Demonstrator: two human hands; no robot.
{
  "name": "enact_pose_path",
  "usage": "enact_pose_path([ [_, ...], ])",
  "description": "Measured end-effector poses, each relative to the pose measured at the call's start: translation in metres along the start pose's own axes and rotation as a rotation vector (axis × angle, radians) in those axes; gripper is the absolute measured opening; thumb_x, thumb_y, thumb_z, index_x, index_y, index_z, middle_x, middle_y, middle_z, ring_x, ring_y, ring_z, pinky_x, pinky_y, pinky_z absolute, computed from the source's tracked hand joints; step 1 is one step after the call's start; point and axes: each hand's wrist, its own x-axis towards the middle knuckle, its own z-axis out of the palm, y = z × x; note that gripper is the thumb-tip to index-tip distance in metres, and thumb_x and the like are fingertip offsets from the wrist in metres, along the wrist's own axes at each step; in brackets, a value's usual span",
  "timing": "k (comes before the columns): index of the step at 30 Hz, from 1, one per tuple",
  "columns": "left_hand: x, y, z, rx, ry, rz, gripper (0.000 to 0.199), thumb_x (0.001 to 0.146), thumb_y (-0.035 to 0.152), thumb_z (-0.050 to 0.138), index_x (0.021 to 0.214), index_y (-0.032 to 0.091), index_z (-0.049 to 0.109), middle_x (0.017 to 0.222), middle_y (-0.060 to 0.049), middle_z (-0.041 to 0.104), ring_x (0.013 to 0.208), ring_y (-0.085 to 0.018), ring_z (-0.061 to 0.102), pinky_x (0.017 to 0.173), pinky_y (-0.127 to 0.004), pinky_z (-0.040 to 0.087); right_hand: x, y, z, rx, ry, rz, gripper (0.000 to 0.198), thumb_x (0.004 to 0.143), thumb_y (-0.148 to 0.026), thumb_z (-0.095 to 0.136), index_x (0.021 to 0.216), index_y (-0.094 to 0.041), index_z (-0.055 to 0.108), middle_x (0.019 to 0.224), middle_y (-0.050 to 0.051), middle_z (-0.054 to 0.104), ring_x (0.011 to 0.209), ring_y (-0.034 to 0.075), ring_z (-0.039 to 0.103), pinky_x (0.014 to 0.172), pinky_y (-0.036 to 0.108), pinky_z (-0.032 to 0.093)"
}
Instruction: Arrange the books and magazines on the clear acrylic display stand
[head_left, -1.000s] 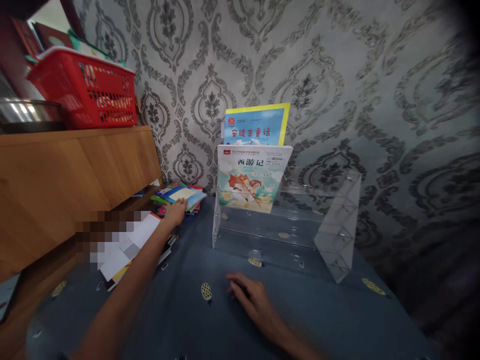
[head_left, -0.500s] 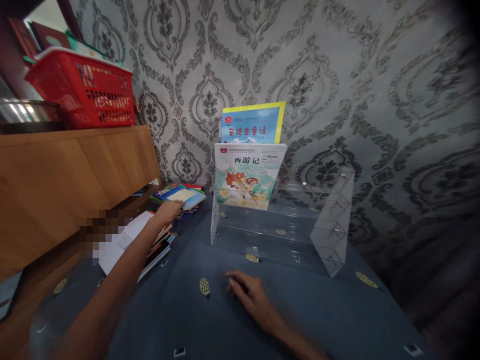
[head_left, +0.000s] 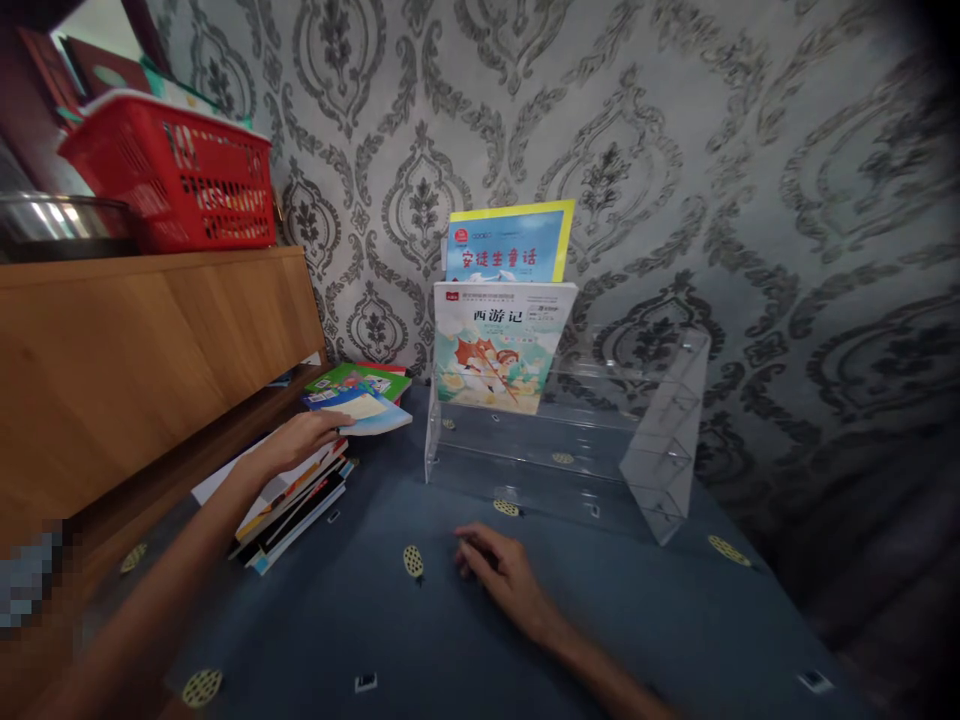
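On the left of the head view, my left hand (head_left: 313, 440) is closed on the near edge of a light-blue book (head_left: 371, 414), which tilts off a pile. Green and red-edged books (head_left: 382, 381) lie behind it. Beneath my left wrist is a second stack of books (head_left: 296, 505), partly hidden by the arm. My right hand (head_left: 499, 570) rests on the dark blue tablecloth, fingers loosely bent and apart, with nothing in it. Beyond it stands a clear acrylic book rack (head_left: 660, 450). A white-bordered picture book (head_left: 495, 350) leans in the rack, before a blue-and-yellow book (head_left: 510, 240).
A wooden cabinet (head_left: 150, 370) stands along the left, bearing a red plastic basket (head_left: 165, 175) and a metal bowl (head_left: 64, 225). Patterned wallpaper (head_left: 600, 150) covers the wall right behind the rack. The tablecloth (head_left: 637, 610) has small printed yellow shapes.
My left hand has drawn the light-blue book toward me and lifted its edge, uncovering the green book behind. My right hand has barely moved.
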Motion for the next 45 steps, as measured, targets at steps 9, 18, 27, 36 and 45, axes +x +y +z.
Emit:
enact_pose_path([
  [9,-0.078,0.068,0.016,0.104,0.082,0.161,0.040,0.101,0.028,0.039,0.135,0.028,0.061,0.138,-0.006,0.065,0.129,-0.022,0.059,0.108,-0.040,0.047,0.037,-0.016,0.036,0.842,-0.006,0.244,0.074,0.076,-0.062,0.076,0.136,-0.029,0.048,0.118,0.009,0.067,0.105,0.025,0.070,0.078,0.037,0.058],
  [18,-0.120,0.157,0.044,0.079,0.173,0.421,0.029,0.104,0.025,0.039,0.117,0.022,0.065,0.107,-0.007,0.077,0.098,-0.021,0.072,0.091,-0.037,0.047,0.015,-0.005,0.028,0.787,0.051,0.392,0.055,0.083,-0.068,0.065,0.107,-0.019,0.071,0.100,0.010,0.075,0.091,0.025,0.071,0.082,0.038,0.055],
  [27,-0.090,0.183,0.021,-0.676,0.529,-0.189,0.034,0.095,0.044,0.056,0.073,0.019,0.065,0.067,0.003,0.061,0.062,-0.012,0.054,0.057,-0.021,0.041,-0.020,-0.034,-0.006,0.732,-0.046,0.149,0.061,0.076,-0.073,0.069,0.118,-0.027,0.065,0.130,0.010,0.065,0.116,0.029,0.064,0.097,0.046,0.052],
  [36,-0.076,0.179,0.025,-1.389,0.754,-0.346,0.039,0.072,0.050,0.081,0.089,0.016,0.074,0.086,-0.004,0.076,0.095,-0.024,0.071,0.089,-0.035,0.057,-0.028,-0.024,0.006,0.208,0.019,0.016,0.065,0.081,-0.055,0.074,0.135,-0.026,0.054,0.131,0.012,0.062,0.125,0.026,0.056,0.106,0.046,0.043],
  [45,-0.073,0.120,0.075,-1.572,0.766,-0.705,0.015,0.086,0.031,0.068,0.092,0.018,0.072,0.092,-0.005,0.078,0.102,-0.024,0.072,0.094,-0.036,0.060,-0.037,-0.032,0.023,0.516,-0.125,0.128,0.055,0.077,-0.054,0.078,0.120,-0.022,0.066,0.116,0.007,0.072,0.109,0.024,0.067,0.098,0.039,0.052],
])
